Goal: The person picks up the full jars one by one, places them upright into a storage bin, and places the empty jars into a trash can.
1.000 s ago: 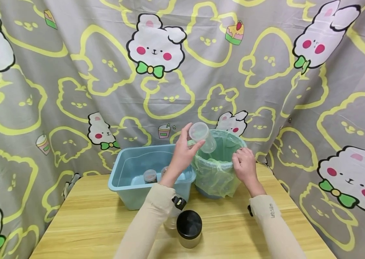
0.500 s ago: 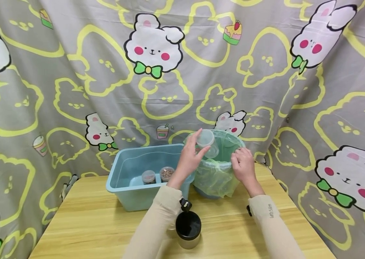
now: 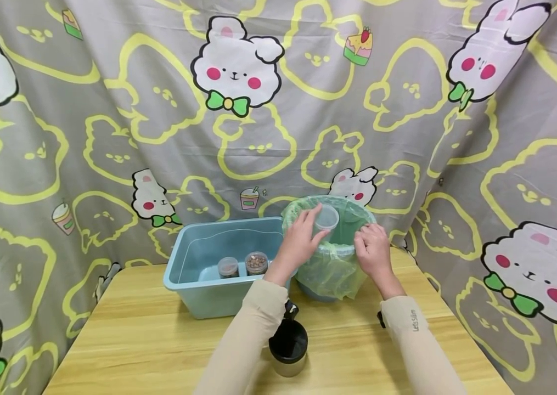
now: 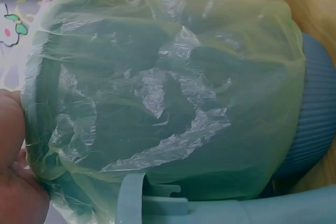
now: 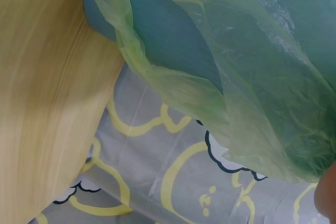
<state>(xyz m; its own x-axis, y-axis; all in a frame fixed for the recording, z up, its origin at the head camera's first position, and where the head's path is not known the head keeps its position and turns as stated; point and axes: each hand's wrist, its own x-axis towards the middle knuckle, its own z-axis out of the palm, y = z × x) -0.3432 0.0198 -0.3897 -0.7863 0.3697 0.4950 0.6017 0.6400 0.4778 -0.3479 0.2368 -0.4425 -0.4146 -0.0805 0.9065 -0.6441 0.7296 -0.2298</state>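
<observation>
My left hand (image 3: pixel 299 241) holds a clear plastic jar (image 3: pixel 328 217) between thumb and fingers, inside the mouth of a blue trash bin (image 3: pixel 324 298). A thin green trash bag (image 3: pixel 332 271) lines the bin and hangs over its rim. My right hand (image 3: pixel 373 251) grips the rim and the bag on the right side, fingers curled. In the left wrist view, the bag (image 4: pixel 173 93) covers most of the ribbed bin (image 4: pixel 319 114), with part of my left hand (image 4: pixel 16 166) at the rim. The right wrist view has the bag's loose edge (image 5: pixel 178 85).
Left of the bin stands a blue tub (image 3: pixel 216 299) holding a small lidded jar (image 3: pixel 229 267) and a jar of brown pieces (image 3: pixel 257 263). A black-lidded jar (image 3: pixel 288 343) stands on the wooden table (image 3: pixel 135 340) by my left sleeve. A patterned curtain (image 3: pixel 169 159) hangs behind.
My left hand has moved right and down with the clear jar, from above the bin's left rim into its mouth. The right hand keeps its grip on the rim.
</observation>
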